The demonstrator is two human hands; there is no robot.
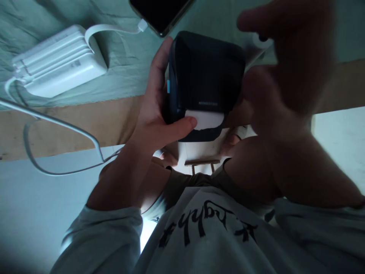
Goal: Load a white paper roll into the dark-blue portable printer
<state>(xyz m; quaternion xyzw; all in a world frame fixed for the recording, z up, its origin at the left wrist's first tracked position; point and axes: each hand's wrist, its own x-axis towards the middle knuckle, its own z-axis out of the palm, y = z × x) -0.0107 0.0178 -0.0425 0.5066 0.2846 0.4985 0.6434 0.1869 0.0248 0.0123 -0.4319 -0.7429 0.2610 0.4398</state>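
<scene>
My left hand (159,114) is wrapped round a dark label printer (209,76), holding it tilted over the table's front edge. A strip of white label paper (209,120) sticks out of the printer's slot, and my left thumb presses on its left end. To the printer's right, my right hand (288,72) is blurred by motion, its thumb and fingers spread apart with a gap between them. Behind that gap lies a white, roll-like thing (258,42), partly covered by the hand and the printer; its kind is unclear.
On the green cloth (125,61) at the left lies a white power bank (59,61). Its short cable reaches a dark phone (162,13) at the top. Another white cable (57,120) loops over the wooden edge (71,121). A small wooden stool (202,162) stands below.
</scene>
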